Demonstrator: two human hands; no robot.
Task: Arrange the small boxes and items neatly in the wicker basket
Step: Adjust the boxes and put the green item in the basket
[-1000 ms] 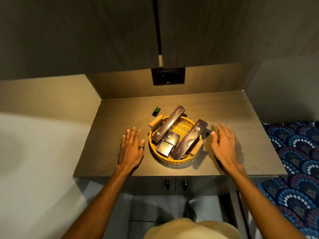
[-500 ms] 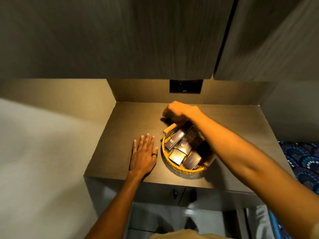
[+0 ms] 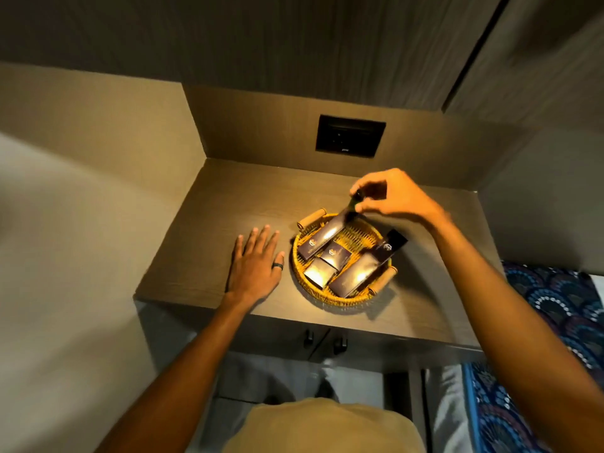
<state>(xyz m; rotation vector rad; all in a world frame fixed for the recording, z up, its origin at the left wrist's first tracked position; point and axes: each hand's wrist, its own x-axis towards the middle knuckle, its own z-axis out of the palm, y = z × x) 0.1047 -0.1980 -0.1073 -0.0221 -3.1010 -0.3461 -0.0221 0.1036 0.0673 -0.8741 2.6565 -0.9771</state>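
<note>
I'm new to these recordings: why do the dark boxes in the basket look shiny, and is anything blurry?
Head view: a warm light from above glares off the dark boxes in the wicker basket; the room around is dim; the small dark item in the right hand is too blurred to identify; wide-angle bending curves the cabinet edges.

both forearms bare, no sleeves showing in frame. left hand [image 3: 253, 271], centre left of the frame: a dark band ring [image 3: 277, 266] on one of its fingers. right hand [image 3: 394, 197], upper centre right: no ring visible. tan garment [image 3: 322, 426] at bottom centre.
</note>
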